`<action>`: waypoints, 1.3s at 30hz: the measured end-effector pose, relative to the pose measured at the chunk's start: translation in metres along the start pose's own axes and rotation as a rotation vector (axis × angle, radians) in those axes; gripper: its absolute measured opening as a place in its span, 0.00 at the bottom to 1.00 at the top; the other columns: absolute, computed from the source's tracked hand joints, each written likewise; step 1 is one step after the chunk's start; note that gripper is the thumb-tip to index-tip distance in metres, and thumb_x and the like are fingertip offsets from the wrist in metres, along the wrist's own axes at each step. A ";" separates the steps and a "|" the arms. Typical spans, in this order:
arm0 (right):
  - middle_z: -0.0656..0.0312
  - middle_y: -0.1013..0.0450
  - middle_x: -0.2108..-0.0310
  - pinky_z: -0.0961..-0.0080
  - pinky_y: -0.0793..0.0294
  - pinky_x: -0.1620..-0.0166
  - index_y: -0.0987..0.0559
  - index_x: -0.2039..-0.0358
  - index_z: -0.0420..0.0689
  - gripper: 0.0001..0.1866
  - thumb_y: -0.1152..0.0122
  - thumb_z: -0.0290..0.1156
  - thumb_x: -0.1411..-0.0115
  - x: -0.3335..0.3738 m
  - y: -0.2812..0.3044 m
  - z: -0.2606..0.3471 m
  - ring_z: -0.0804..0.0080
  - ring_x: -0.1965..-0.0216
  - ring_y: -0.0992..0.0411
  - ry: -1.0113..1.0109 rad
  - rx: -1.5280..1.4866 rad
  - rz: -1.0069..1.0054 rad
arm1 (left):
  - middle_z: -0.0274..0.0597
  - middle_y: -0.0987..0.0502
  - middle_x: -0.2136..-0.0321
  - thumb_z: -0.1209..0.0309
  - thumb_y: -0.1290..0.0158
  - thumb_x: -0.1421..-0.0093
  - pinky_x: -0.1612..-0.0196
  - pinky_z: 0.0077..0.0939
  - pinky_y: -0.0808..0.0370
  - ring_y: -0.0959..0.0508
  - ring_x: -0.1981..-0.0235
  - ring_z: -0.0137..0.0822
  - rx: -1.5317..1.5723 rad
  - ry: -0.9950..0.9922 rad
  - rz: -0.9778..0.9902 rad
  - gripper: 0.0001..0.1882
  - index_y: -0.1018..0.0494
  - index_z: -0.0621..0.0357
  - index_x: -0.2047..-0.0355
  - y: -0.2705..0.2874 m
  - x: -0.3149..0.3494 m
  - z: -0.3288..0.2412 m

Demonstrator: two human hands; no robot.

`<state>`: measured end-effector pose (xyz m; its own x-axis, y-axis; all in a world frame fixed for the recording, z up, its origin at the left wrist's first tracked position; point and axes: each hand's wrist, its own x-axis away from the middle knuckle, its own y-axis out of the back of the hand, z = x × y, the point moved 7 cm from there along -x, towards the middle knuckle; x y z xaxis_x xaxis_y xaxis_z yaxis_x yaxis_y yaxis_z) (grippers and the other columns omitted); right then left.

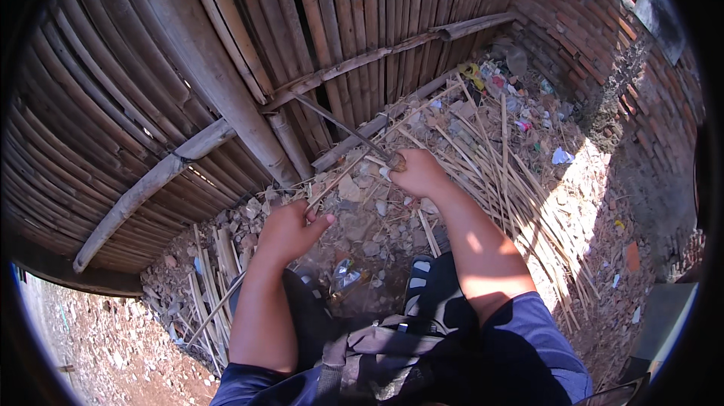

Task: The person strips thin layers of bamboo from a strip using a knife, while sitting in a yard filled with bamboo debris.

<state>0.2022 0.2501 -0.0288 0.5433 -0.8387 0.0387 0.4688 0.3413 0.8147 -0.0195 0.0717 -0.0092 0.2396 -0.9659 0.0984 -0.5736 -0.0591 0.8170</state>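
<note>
My right hand [417,175] is closed around the handle of a long knife [343,126]. Its narrow dark blade points up and to the left, toward the bamboo wall. My left hand [288,231] is closed on a thin bamboo strip [341,176], thumb stretched out to the side. From that hand the strip slants up and to the right, passing beneath the blade near my right hand. Whether blade and strip touch, I cannot tell. Several loose bamboo strips [504,179] lie in a heap to the right of my right hand.
A wall of upright bamboo slats [362,21] with a thick post [219,59] stands in front. The brick wall [562,17] is at the far right. Rubble [351,217] and litter cover the ground. More bamboo pieces [211,293] lie left of my left forearm.
</note>
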 end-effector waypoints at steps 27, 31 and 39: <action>0.49 0.19 0.66 0.51 0.21 0.54 0.17 0.57 0.49 0.21 0.29 0.44 0.49 0.021 -0.008 0.046 0.45 0.59 0.20 0.131 0.211 0.170 | 0.55 0.20 0.77 0.44 0.34 0.45 0.63 0.45 0.22 0.17 0.71 0.56 0.034 -0.013 -0.019 0.29 0.21 0.63 0.69 0.000 0.001 0.009; 0.49 0.19 0.65 0.50 0.21 0.53 0.16 0.58 0.51 0.19 0.30 0.42 0.50 0.020 0.015 0.037 0.45 0.58 0.20 0.087 0.234 -0.034 | 0.55 0.21 0.77 0.44 0.34 0.45 0.63 0.45 0.23 0.18 0.71 0.55 0.088 0.025 0.011 0.29 0.21 0.63 0.69 0.005 0.000 0.007; 0.48 0.19 0.64 0.50 0.21 0.53 0.16 0.56 0.52 0.19 0.31 0.45 0.47 0.019 0.009 0.033 0.46 0.57 0.20 0.051 0.264 -0.002 | 0.54 0.21 0.77 0.43 0.34 0.44 0.64 0.45 0.23 0.18 0.71 0.55 0.053 0.046 -0.027 0.29 0.22 0.62 0.70 0.006 0.000 0.005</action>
<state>0.1938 0.2233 -0.0012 0.5798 -0.8146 0.0131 0.2754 0.2111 0.9379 -0.0271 0.0705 -0.0075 0.2904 -0.9512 0.1041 -0.6073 -0.0991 0.7883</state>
